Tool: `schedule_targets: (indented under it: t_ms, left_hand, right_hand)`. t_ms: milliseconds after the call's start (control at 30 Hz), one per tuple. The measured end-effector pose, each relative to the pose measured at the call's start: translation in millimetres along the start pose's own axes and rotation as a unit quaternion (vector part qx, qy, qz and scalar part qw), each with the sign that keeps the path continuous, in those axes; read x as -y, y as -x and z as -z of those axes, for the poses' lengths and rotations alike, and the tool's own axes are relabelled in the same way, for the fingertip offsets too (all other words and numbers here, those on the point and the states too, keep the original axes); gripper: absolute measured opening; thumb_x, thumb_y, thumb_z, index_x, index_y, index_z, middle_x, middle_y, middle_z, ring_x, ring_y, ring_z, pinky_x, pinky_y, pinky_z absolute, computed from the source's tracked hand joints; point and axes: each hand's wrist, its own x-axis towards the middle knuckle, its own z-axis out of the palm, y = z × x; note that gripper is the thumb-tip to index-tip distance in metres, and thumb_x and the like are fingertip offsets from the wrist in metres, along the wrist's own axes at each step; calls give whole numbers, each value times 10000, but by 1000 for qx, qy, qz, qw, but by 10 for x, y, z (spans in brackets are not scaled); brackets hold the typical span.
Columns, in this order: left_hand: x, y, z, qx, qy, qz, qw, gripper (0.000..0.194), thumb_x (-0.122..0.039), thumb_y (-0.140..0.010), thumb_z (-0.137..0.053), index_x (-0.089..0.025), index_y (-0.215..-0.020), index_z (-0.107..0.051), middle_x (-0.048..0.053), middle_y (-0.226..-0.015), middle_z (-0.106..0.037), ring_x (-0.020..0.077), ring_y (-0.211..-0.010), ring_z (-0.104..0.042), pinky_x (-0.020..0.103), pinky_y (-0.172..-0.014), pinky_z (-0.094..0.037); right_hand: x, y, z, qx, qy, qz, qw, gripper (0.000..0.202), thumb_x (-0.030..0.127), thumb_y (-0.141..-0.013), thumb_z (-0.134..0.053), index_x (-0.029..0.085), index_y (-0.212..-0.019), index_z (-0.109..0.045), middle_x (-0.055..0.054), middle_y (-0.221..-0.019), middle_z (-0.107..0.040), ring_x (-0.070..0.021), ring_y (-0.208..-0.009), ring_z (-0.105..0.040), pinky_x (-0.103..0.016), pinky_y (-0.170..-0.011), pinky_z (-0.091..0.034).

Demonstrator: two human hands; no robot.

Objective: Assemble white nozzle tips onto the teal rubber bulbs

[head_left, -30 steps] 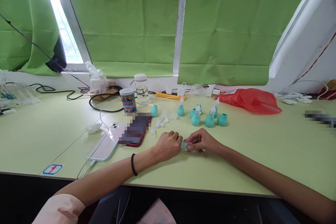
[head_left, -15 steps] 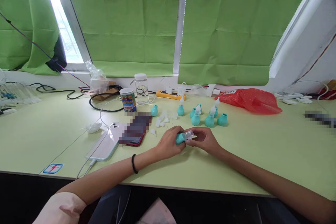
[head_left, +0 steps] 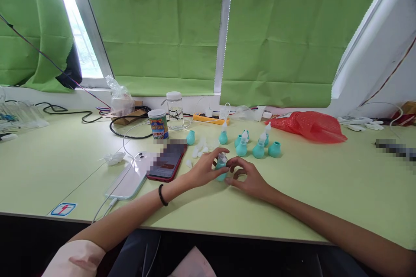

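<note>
A teal squeeze bulb point(head_left: 221, 175) with a clear plastic collar in its neck, like a nasal aspirator, stands upright at the table's front middle. My left hand point(head_left: 204, 168) is closed around it, with a finger over the collar and the thumb across the front. From the right, the curled fingertips and thumb of my right hand point(head_left: 250, 178) rest against the bulb's side. Behind are bulbs fitted with pointed translucent tips, such as this tipped bulb point(head_left: 258, 149), and open-necked ones like this bare bulb point(head_left: 274, 149). Loose translucent pieces point(head_left: 202, 147) lie left of them.
To the left lie a dark phone point(head_left: 169, 162) and a pale phone point(head_left: 128, 179) with a white cable. A printed can point(head_left: 158, 125), a clear jar point(head_left: 176, 114) and a yellow power strip point(head_left: 208, 119) stand behind. A red plastic bag point(head_left: 307, 126) lies at the back right.
The bulb has gone from tilted rightward to upright. My left hand has shifted its grip toward the top, and my right fingers have moved from the clear collar to the bulb's side.
</note>
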Motion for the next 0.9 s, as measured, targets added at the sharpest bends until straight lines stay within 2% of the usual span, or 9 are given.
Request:
schedule_targets:
  t_ms: [100,200,300,400,467,533,667,767,900]
  left_hand:
    - [-47,30,-60,-17,45,-5,999,348,-342,-728,-490,-205,-1042,-424,40,-1005,-499,133,-862,-479,209,-637,-444]
    - [-90,16,-8,-10,56,-14,998,368,-352,-724,-493,-201,-1053,-430,57,-1027,-490,136,-869,-478,214,-644,-450]
    - [-68,-54,187,-27,43,-8,999,395,-330,-750,-454,-186,-1110,-380,66,-984,-510,118,-810,-500,212,-640,-441]
    - [43,-138,414,4,-73,3,997,265,-262,-765,-402,-169,-1005,-468,14,-721,-551,93,-631,-503,207,-583,-415]
    - [147,-168,498,65,-196,9,978,212,-217,-729,-429,-170,-909,-530,-5,-611,-535,99,-558,-486,223,-559,-395]
    - [249,-170,501,110,-311,1,944,227,-163,-688,-442,-170,-885,-555,17,-653,-545,126,-588,-493,244,-554,-386]
    - [403,-143,365,102,-467,-17,878,272,-97,-663,-425,-133,-892,-567,106,-851,-504,212,-787,-472,297,-603,-386]
    - [472,-131,289,92,-507,-4,857,219,-112,-709,-399,-108,-834,-579,141,-900,-463,253,-867,-426,337,-643,-375]
    - [524,-120,275,112,-498,-9,860,207,-115,-744,-369,-109,-793,-571,136,-856,-477,263,-880,-407,352,-646,-356]
  right_hand:
    - [15,1,5,-5,35,5,999,336,253,-620,-602,195,-922,-468,-28,-874,-534,-139,-744,-509,-258,-580,-468]
    - [-7,-4,4,-14,61,25,998,313,232,-626,-588,194,-915,-475,-17,-826,-546,-136,-718,-517,-272,-610,-460]
    - [-48,-13,10,-44,77,37,995,290,223,-628,-581,197,-899,-481,-19,-836,-548,-137,-707,-515,-288,-640,-451]
    - [-69,-23,31,-66,78,36,994,288,219,-630,-577,199,-902,-483,-23,-847,-536,-143,-730,-506,-292,-664,-440]
    - [-61,-25,48,-65,76,38,994,269,205,-636,-564,197,-894,-489,-24,-839,-523,-146,-742,-496,-287,-668,-431]
    - [-46,-24,64,-64,77,44,994,254,188,-638,-550,192,-885,-495,-25,-817,-504,-147,-735,-485,-279,-654,-421]
    - [-44,-18,79,-69,85,50,993,231,180,-638,-532,184,-867,-503,-24,-782,-466,-151,-714,-461,-272,-625,-390]
    - [-65,-20,78,-71,80,49,993,212,173,-632,-525,185,-842,-503,-24,-791,-461,-159,-729,-454,-274,-636,-372]
    - [-71,-32,76,-65,71,35,995,182,158,-628,-509,188,-806,-490,-18,-785,-467,-157,-722,-449,-262,-629,-354]
